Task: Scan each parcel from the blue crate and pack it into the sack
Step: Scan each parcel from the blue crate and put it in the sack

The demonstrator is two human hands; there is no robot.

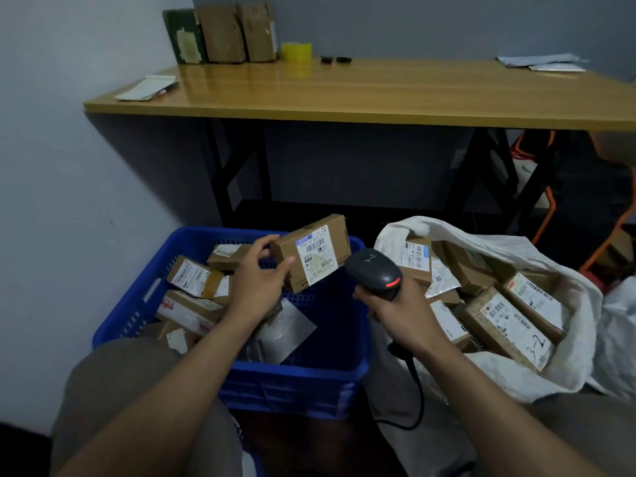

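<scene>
head view: a person bends over a crate (292, 383) and a sack (581, 321), both in front of a wooden surface (378, 94).
left hand (256, 284): fingers and thumb curled round one parcel (311, 258), held up above the crate with its label turned toward the scanner (375, 271).
right hand (402, 311): wrapped round the scanner's grip; the scanner's head is just beside the parcel and aimed at it, with a red light showing.
crate: several parcels (192, 275) lie in it, mostly on its left side, with a silvery bag (289, 325) near the middle; much of the blue bottom on the right is bare.
sack: mouth open, many boxes (509, 315) inside, piled close to the rim.
step in hand: scanning the held parcel; whether the scan has registered i cannot tell.
done: judging by the full sack and thinned crate, well over half.
left: this parcel goes into the sack, then each of those in the crate needs scanning and packing.
</scene>
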